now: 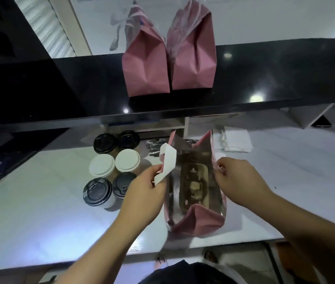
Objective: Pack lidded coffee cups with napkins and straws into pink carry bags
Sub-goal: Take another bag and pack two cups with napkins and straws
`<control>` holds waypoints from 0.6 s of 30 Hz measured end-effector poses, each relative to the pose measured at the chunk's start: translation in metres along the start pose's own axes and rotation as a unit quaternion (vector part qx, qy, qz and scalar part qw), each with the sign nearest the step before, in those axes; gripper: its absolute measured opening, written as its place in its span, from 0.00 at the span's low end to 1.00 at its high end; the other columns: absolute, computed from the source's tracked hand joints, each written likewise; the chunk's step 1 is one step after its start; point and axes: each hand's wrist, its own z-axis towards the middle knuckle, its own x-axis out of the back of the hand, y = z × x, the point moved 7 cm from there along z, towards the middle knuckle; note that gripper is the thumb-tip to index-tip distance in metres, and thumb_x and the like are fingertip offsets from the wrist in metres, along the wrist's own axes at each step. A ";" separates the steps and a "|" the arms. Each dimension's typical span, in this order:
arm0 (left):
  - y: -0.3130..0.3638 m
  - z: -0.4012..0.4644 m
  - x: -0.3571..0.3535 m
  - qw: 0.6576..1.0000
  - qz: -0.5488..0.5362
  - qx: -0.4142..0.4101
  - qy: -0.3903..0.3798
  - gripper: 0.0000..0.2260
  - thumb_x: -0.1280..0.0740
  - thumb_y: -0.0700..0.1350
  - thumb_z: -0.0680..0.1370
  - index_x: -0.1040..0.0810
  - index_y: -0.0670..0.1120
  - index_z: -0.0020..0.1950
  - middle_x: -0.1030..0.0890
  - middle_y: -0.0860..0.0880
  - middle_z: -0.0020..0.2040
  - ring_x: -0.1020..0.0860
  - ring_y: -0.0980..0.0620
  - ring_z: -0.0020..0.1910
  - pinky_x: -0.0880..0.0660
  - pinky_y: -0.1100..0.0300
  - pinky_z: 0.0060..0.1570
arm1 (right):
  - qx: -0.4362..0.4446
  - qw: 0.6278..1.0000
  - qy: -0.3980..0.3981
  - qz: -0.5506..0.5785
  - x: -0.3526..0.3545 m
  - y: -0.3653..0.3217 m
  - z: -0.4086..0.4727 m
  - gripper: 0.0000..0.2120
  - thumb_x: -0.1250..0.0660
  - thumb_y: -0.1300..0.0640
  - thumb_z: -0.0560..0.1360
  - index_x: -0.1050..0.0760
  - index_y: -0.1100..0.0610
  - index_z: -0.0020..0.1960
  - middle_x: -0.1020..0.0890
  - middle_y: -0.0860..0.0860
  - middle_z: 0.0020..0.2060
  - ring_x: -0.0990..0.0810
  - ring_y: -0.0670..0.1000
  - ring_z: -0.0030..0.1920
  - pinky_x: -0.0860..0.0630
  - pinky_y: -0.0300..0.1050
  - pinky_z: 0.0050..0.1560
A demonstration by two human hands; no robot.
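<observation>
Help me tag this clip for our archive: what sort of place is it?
Probably a café or takeaway drinks counter. Six lidded cups stand grouped on a white worktop, two closed pink bags wait on a raised black counter, and both hands hold open a third pink bag.

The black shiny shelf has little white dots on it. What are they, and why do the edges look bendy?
Head view: the dots on the glossy black shelf are glare, bright lights reflected in it; the wide-angle lens bows the shelf and the white counter; the left hand and the open pink carry bag look slightly blurred.
</observation>
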 end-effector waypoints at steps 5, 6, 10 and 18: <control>0.007 -0.016 -0.006 1.000 -0.008 0.006 -0.009 0.13 0.35 0.58 0.82 0.23 0.64 0.66 0.17 0.68 0.54 0.19 0.67 0.48 0.22 0.59 0.47 | 0.009 1.000 -0.019 0.022 0.006 0.016 0.004 0.14 0.40 0.45 0.82 0.24 0.50 0.41 0.20 0.45 0.32 0.22 0.46 0.32 0.25 0.43 0.32; 0.008 -0.017 -0.006 1.000 -0.014 0.005 -0.023 0.15 0.34 0.59 0.81 0.24 0.65 0.68 0.18 0.68 0.58 0.19 0.67 0.50 0.21 0.58 0.51 | 0.011 0.999 -0.018 0.031 0.006 0.018 0.004 0.14 0.40 0.45 0.81 0.24 0.50 0.41 0.20 0.45 0.32 0.21 0.46 0.32 0.23 0.44 0.33; 0.002 -0.025 -0.002 0.984 -0.049 0.014 -0.173 0.30 0.29 0.66 0.70 0.32 0.74 0.71 0.24 0.75 0.61 0.23 0.71 0.60 0.26 0.73 0.54 | 0.018 0.997 -0.015 0.067 0.003 0.024 0.004 0.12 0.38 0.43 0.81 0.21 0.48 0.46 0.18 0.43 0.35 0.20 0.45 0.33 0.20 0.44 0.36; -0.055 0.021 0.033 0.955 0.287 0.056 0.039 0.23 0.29 0.55 0.74 0.24 0.48 0.66 0.21 0.47 0.62 0.23 0.43 0.62 0.23 0.46 0.57 | 0.020 0.995 -0.024 0.098 -0.002 0.029 0.003 0.12 0.37 0.42 0.81 0.20 0.48 0.47 0.18 0.41 0.33 0.20 0.43 0.31 0.28 0.38 0.30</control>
